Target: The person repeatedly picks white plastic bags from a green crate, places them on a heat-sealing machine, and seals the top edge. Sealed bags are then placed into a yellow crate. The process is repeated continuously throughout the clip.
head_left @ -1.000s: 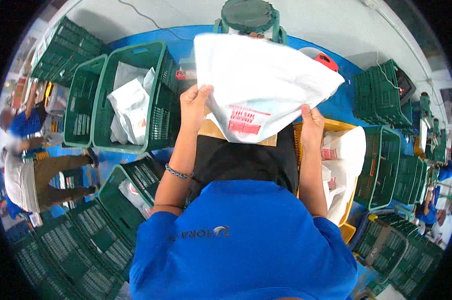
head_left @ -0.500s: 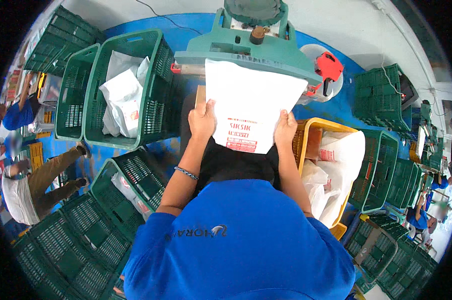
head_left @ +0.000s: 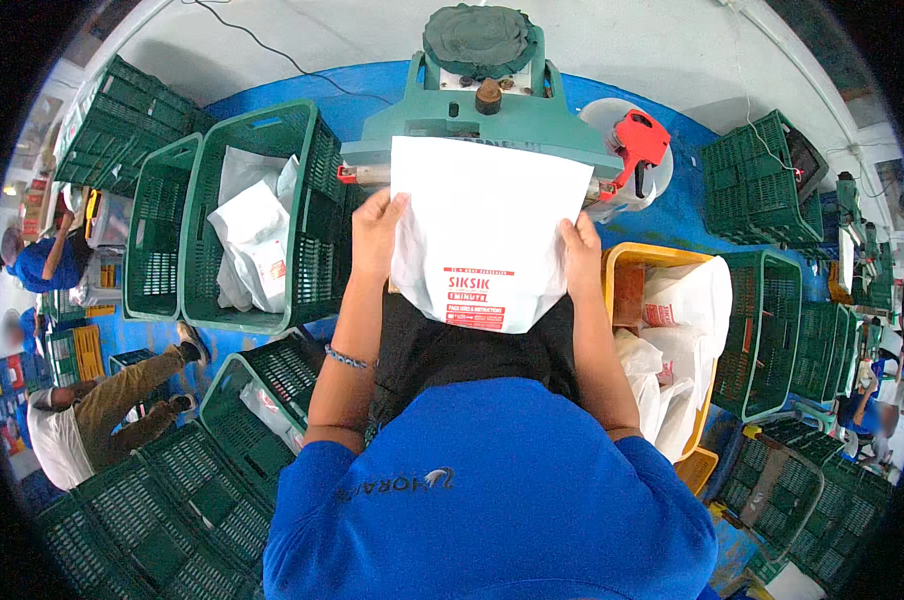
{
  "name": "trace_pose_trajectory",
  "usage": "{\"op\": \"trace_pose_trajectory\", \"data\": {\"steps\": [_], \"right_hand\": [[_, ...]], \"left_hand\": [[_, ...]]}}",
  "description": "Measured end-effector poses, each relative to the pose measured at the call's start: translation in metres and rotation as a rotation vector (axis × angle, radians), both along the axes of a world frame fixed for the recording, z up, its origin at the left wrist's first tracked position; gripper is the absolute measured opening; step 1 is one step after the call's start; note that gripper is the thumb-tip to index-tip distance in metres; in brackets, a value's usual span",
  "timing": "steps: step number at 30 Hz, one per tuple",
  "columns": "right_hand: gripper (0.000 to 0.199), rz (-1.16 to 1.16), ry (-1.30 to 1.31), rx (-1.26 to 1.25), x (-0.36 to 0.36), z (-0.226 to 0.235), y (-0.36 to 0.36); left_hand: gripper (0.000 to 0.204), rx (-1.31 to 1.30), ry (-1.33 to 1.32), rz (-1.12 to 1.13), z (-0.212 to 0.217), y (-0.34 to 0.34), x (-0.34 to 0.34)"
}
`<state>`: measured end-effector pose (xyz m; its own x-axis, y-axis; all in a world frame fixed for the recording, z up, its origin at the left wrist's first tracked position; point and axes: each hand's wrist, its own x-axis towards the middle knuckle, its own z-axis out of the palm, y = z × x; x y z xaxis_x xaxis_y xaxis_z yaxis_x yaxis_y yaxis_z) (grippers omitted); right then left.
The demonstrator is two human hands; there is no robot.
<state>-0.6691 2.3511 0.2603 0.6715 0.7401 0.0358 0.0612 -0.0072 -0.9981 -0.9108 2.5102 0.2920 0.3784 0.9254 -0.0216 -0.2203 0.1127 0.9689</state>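
A white plastic bag (head_left: 482, 215) with red print near its lower end is stretched between my two hands. My left hand (head_left: 377, 235) pinches its left edge, and my right hand (head_left: 580, 250) grips the right edge. The bag's far edge overlaps the front of a green bag sealer (head_left: 487, 128), hiding the middle of its long bar. Whether the edge sits between the bars or on top of them, I cannot tell. Below the bag, its near end hangs over my lap.
On my left a green crate (head_left: 297, 215) holds white bags. A yellow crate (head_left: 612, 275) at my right holds more printed bags. Beside the sealer, a red label gun (head_left: 640, 145) rests on a white bucket (head_left: 662, 180). Stacked green crates (head_left: 747, 170) stand far right; people work on both sides.
The bag's far edge has gone from slanting down to the right to nearly level. Both hands still hold its sides. The whole view has shifted slightly.
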Motion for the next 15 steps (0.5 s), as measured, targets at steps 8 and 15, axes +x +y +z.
{"op": "trace_pose_trajectory", "data": {"steps": [8,15], "right_hand": [[0.03,-0.209,-0.151,-0.208,0.004,0.011,0.021],[0.034,-0.271,-0.165,-0.273,0.026,-0.013,0.037]], "left_hand": [[0.022,-0.034,0.285,0.195,-0.014,0.011,0.009],[0.02,-0.199,0.163,0.235,-0.03,0.031,0.013]]}}
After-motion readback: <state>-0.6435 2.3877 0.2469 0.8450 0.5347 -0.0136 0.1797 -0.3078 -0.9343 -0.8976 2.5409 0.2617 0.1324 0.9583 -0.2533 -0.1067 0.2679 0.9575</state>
